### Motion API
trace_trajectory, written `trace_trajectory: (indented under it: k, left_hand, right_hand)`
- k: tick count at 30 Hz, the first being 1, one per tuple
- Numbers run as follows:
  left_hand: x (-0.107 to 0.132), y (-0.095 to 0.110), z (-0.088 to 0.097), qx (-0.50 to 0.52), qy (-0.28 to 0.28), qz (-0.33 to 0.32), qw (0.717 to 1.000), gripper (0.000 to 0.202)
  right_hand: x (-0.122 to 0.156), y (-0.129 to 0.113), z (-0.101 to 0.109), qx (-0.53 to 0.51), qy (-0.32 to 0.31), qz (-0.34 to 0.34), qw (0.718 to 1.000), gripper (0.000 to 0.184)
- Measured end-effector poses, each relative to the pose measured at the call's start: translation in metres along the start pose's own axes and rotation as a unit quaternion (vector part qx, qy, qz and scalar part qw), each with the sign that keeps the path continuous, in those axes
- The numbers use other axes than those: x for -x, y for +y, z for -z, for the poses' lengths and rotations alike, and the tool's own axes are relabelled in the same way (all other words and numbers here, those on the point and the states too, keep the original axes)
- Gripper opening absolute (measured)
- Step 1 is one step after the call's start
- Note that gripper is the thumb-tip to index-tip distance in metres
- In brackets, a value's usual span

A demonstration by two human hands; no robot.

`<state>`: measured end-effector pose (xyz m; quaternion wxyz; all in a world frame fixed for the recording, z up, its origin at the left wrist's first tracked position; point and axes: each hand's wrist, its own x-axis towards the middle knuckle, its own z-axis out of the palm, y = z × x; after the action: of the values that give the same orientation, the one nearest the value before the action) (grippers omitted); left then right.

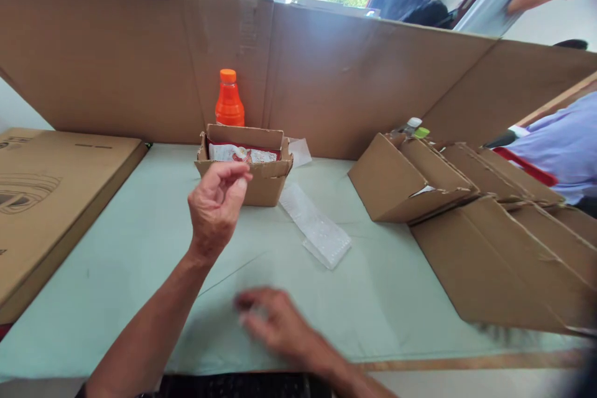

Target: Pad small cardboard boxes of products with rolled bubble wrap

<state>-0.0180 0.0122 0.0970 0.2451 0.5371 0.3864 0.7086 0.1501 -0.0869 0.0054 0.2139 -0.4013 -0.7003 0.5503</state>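
My left hand (214,208) is raised above the table, in front of a small open cardboard box (263,189). Its thumb and fingers are pinched together; what they hold, if anything, I cannot make out. White and red printed packets (245,153) fill the top of that box. Low over the near part of the table, my right hand (280,326) is blurred by motion, its curved fingers apart from the thumb and no object visible between them. A folded strip of clear bubble wrap (319,230) lies on the pale green tablecloth (368,286), beyond my right hand.
An orange bottle (229,99) stands behind the small box. To the right are several open cardboard bins (489,261), one with bottle tops (415,124) showing. A large flat carton (69,199) lies left. A cardboard wall (326,74) closes the back; other people are beyond it.
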Motion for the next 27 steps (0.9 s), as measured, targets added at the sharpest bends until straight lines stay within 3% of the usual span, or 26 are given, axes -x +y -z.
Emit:
trace_trajectory:
  k: [2,4,6,8,12,16,18,21,24,27]
  left_hand:
    - [0.034,-0.013,0.010,-0.048,-0.033,0.081,0.995,0.014]
    - [0.075,-0.027,0.015,-0.087,-0.076,0.164,0.980,0.013]
    - [0.113,-0.039,0.015,-0.101,-0.121,0.237,0.959,0.016]
    - [0.143,-0.047,0.010,-0.102,-0.161,0.281,0.941,0.022]
    - [0.167,-0.055,-0.005,-0.086,-0.233,0.301,0.921,0.073]
    - [0.170,-0.054,-0.011,-0.055,-0.270,0.290,0.917,0.105]
    - [0.175,-0.049,-0.010,-0.051,-0.278,0.257,0.924,0.105]
    - [0.185,-0.044,-0.004,-0.124,-0.217,0.180,0.951,0.097]
    - [0.196,-0.046,0.002,-0.202,-0.185,0.126,0.954,0.084]
    - [0.202,-0.048,0.005,-0.198,-0.199,0.135,0.950,0.067]
  right_hand:
    - [-0.012,0.016,0.057,0.116,0.220,-0.060,0.967,0.037]
    - [-0.020,0.035,0.110,0.204,0.365,-0.139,0.898,0.045]
    - [-0.021,0.051,0.147,0.184,0.419,-0.186,0.870,0.052]
    - [-0.018,0.063,0.161,0.133,0.420,-0.189,0.878,0.050]
    - [-0.011,0.064,0.146,0.006,0.387,-0.138,0.912,0.054]
    - [-0.004,0.050,0.122,-0.137,0.370,-0.105,0.913,0.069]
    - [0.001,0.045,0.111,-0.233,0.369,-0.099,0.894,0.071]
    - [0.009,0.045,0.092,-0.343,0.365,-0.106,0.859,0.074]
    - [0.013,0.051,0.072,-0.363,0.361,-0.122,0.850,0.072]
    - [0.012,0.057,0.056,-0.354,0.356,-0.120,0.856,0.070]
